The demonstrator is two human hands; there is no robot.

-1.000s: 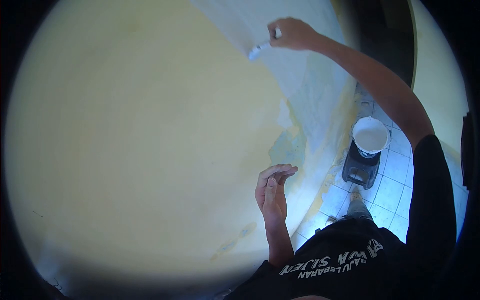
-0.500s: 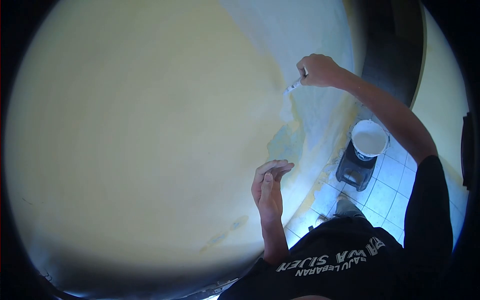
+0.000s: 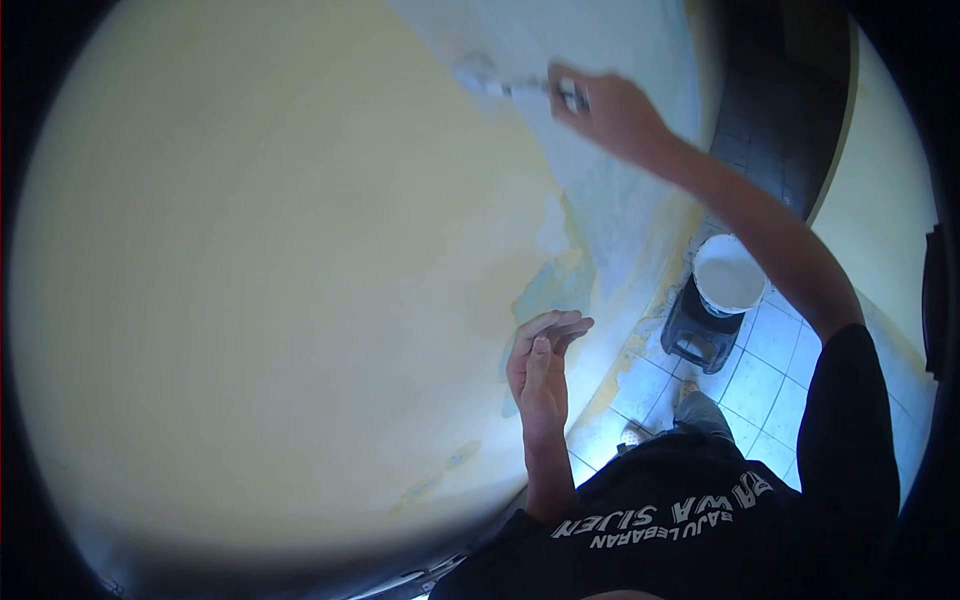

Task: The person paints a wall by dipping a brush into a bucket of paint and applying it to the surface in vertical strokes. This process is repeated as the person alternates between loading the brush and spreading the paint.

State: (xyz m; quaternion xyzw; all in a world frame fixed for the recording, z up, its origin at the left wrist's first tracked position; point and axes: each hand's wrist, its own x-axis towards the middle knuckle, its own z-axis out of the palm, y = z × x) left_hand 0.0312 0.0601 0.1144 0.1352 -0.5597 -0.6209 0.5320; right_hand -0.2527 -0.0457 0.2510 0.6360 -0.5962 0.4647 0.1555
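My right hand [image 3: 605,108] is wrapped round the handle of a paintbrush [image 3: 500,88], its whitish head blurred against the upper part of the wall [image 3: 300,250]. Around the brush head, a pale bluish-white coat meets the cream-yellow surface. Lower down, my left hand [image 3: 542,365] is raised close in front of the wall, fingers loosely bent and thumb apart, with nothing seen in it. Behind its fingertips shows a grey-green bare patch [image 3: 560,285] with ragged edges.
A white bucket [image 3: 730,275] of white paint stands on a dark plastic stool [image 3: 700,330] below my right forearm. Pale floor tiles [image 3: 755,385] run along the wall's foot, with my foot [image 3: 690,392] close by. A dark area [image 3: 775,120] lies beyond, at upper right.
My right hand has swept the brush up and to the left along the wall. The left hand has barely moved; the view has shifted slightly.
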